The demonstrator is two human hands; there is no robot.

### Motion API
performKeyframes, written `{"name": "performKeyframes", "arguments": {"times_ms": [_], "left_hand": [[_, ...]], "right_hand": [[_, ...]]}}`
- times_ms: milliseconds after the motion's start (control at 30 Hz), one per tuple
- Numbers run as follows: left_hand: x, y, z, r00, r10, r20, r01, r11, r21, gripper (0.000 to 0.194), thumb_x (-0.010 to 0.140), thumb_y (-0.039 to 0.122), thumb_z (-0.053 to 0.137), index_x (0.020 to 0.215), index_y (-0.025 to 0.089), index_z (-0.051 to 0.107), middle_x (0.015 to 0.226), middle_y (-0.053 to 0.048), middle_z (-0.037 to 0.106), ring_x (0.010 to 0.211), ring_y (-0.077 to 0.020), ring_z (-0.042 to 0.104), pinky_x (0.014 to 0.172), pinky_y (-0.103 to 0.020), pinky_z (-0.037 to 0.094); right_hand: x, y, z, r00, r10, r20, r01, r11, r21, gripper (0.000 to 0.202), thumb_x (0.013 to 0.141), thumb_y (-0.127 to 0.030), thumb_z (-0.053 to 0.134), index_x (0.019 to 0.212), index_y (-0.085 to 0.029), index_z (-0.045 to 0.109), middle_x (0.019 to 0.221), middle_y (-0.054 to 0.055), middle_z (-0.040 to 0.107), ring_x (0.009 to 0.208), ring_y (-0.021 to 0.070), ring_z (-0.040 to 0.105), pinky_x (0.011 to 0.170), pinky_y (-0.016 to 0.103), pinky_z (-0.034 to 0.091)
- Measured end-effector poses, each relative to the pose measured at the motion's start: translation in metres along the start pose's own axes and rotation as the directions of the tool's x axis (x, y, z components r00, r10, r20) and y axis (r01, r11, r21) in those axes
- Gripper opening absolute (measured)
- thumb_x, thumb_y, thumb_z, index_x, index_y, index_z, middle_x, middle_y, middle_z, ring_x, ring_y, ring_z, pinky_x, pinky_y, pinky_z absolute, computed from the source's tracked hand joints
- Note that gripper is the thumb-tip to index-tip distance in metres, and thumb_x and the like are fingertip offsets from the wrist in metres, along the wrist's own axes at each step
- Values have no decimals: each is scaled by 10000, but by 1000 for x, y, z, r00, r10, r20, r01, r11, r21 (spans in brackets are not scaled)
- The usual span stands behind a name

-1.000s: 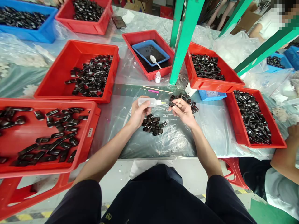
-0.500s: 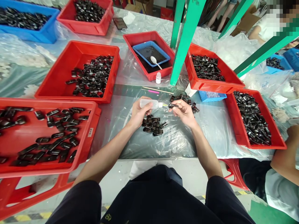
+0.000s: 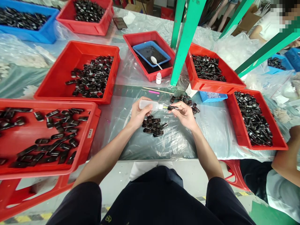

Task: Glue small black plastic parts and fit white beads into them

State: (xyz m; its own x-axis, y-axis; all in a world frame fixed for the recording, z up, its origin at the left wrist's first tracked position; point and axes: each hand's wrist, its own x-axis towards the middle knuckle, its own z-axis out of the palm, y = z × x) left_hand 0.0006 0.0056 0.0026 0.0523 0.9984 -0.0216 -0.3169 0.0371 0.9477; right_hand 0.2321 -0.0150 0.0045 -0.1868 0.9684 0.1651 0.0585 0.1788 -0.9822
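My left hand [image 3: 138, 113] is wrapped round a translucent squeeze bottle [image 3: 150, 105], which lies level with its thin tip pointing right. That tip meets, or nearly meets, a small glossy black part [image 3: 172, 108] pinched in the fingers of my right hand [image 3: 185, 115]. Whether the two touch, I cannot tell. On the plastic-covered table below sits a loose pile of similar black parts [image 3: 153, 126]. Another group of black parts [image 3: 185, 99] lies just beyond my right hand.
Red bins of black parts stand on the left [image 3: 77, 45] and right [image 3: 278, 137]. A small dropper bottle [image 3: 158, 78], a pink stick [image 3: 154, 92] and a green post [image 3: 185, 43] are ahead. A co-worker's arm [image 3: 287, 159] is at far right.
The black part in my right hand has turned slightly and shifted a little left and down. My left hand and the bottle have barely moved.
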Motion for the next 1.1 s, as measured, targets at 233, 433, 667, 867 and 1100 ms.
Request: {"name": "performKeyframes", "arguments": {"times_ms": [233,433,667,867,1100], "left_hand": [[1,1,1,1000,24,0,-24,1000,6,466,643,583,946,772,206,706,599,10,578,482,-91,449,468,-230,308],[1,3,3,999,45,27,-46,999,23,447,673,592,916,789,219,700,568,16,573,481,-100,453,464,-222,302],[1,5,3,999,38,6,-38,999,14,479,635,587,947,760,197,698,571,8,589,458,-90,461,440,-225,300],[4,0,0,996,75,43,-76,997,9,532,622,630,946,776,194,683,535,28,583,436,-89,474,416,-209,316],[6,-3,-3,992,112,50,-115,991,66,530,656,647,923,769,199,663,551,25,589,434,-100,487,398,-222,327]], "right_hand": [[-2,-4,1,1000,2,17,-2,1000,25,441,894,-653,804,1043,-251,703,874,28,750,856,226,789,591,294,489],[-3,-5,1,1000,-6,19,5,999,42,421,899,-637,810,1049,-256,710,891,31,776,867,224,794,592,297,494],[-3,-5,1,1000,-17,22,16,998,58,385,910,-592,821,1048,-246,721,926,39,800,866,209,794,596,283,502],[-2,0,1,999,-38,35,34,995,91,364,929,-559,816,1076,-242,718,880,21,794,751,162,752,549,253,481],[-2,0,0,999,-22,43,19,998,64,426,925,-605,801,1100,-226,716,843,22,782,620,123,628,538,262,483]]}}
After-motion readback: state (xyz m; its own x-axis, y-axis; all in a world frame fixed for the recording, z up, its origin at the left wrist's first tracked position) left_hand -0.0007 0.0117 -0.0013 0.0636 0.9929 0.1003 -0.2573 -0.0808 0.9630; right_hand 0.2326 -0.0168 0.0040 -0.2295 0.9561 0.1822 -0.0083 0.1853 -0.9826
